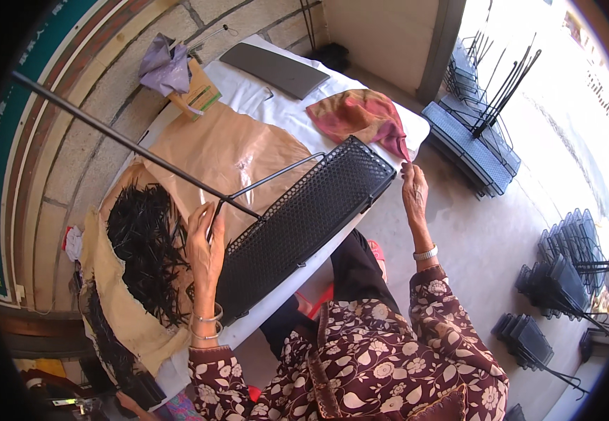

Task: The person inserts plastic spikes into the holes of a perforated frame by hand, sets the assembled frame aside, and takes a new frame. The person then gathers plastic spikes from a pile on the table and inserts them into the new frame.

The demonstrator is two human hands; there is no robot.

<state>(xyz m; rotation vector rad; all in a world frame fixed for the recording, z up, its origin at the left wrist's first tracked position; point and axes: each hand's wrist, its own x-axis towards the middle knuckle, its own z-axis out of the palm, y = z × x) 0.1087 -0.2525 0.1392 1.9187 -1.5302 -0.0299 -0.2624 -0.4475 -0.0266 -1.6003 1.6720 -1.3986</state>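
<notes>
A black mesh metal rack with a long rod handle lies slantwise across the table's near edge. My left hand is closed round the thin wire brace where it meets the handle. At the rack's far right end, my right hand pinches the corner of a red and brown cloth, which spreads over the white table cover behind the rack. Left of my left hand, a heap of thin black strips lies in an opened sack.
Brown wrapping sheet covers the table's middle. A dark grey panel lies at the back, near a cardboard box and a purple bag. Stacked mesh racks stand on the floor to the right, with more stacks nearer.
</notes>
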